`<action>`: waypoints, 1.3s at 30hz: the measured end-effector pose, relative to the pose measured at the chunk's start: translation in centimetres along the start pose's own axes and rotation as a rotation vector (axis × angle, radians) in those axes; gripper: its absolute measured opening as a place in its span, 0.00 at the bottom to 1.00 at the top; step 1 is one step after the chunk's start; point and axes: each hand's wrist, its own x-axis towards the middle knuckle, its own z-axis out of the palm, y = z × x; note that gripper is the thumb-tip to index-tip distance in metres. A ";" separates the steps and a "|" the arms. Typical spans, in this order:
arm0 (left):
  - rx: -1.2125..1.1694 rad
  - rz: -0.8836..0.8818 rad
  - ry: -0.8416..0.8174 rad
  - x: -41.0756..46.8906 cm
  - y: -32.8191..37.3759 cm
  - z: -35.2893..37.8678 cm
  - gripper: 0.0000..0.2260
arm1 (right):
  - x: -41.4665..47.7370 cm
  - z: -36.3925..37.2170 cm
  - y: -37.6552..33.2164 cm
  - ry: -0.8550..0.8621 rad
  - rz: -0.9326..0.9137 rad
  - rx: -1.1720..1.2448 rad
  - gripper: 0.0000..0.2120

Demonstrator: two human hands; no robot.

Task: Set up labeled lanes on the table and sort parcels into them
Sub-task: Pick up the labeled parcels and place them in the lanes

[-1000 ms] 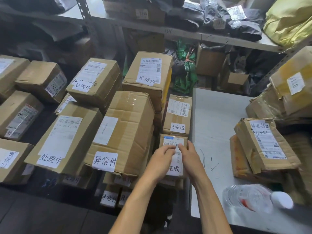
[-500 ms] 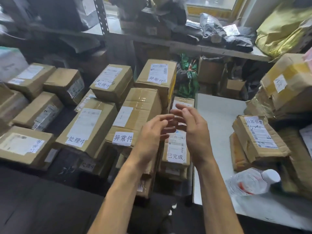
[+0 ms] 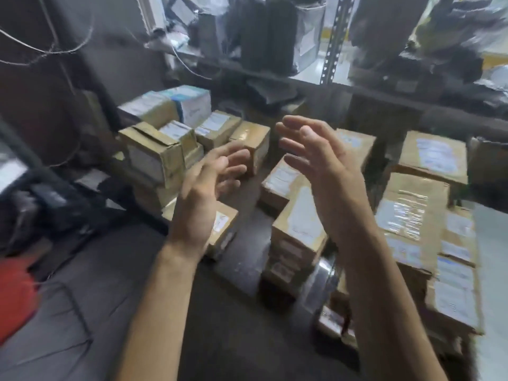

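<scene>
Left hand [image 3: 203, 193] and right hand [image 3: 321, 166] hover wide and empty above the stacked boxes [image 3: 299, 218]; steady your gaze, choose one, then clasp its opposite sides.

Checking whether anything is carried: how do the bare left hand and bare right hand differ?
The bare left hand sits lower in view; the bare right hand reaches higher. The left hand's fingers point rightward, the right hand's leftward. Both are open and hold nothing.
</scene>
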 end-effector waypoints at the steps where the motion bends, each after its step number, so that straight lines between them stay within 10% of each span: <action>1: -0.003 -0.006 0.022 0.2 0.1 -2.2 0.18 | 0.5 1.6 0.6 -0.005 0.013 0.010 0.11; 15: 0.082 -0.083 0.268 13.8 -5.3 -21.4 0.14 | 14.3 19.2 15.3 -0.094 0.231 -0.106 0.14; 25: 0.078 -0.134 0.545 26.0 -9.7 -29.0 0.11 | 23.7 26.0 22.6 -0.530 0.452 -0.883 0.52; 30: 0.083 -0.123 0.510 27.9 -10.7 -31.2 0.09 | 23.2 26.5 22.0 -0.378 0.446 -0.830 0.40; 39: 0.221 -0.202 -0.019 26.9 -8.9 -31.9 0.21 | 16.1 28.4 17.1 0.166 0.509 -0.363 0.32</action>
